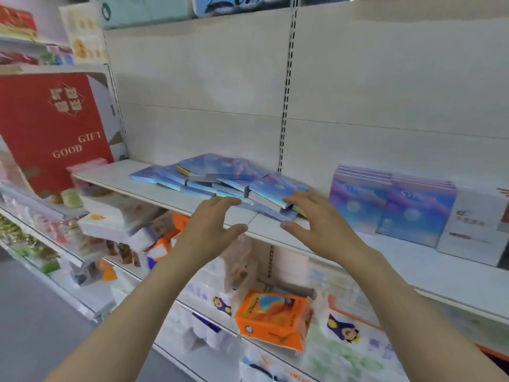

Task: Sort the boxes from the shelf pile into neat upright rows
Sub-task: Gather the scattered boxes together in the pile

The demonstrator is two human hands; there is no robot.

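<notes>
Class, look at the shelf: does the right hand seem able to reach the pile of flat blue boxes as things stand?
Probably yes. The right hand, fingers spread, already touches the near edge of the pile of flat blue boxes, and nothing lies between them.

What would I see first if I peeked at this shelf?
Probably the messy pile of shiny blue boxes lying flat in the middle of the white shelf. Two hands reach for it, the left hand and the right hand. A big red gift box leans at the left.
</notes>
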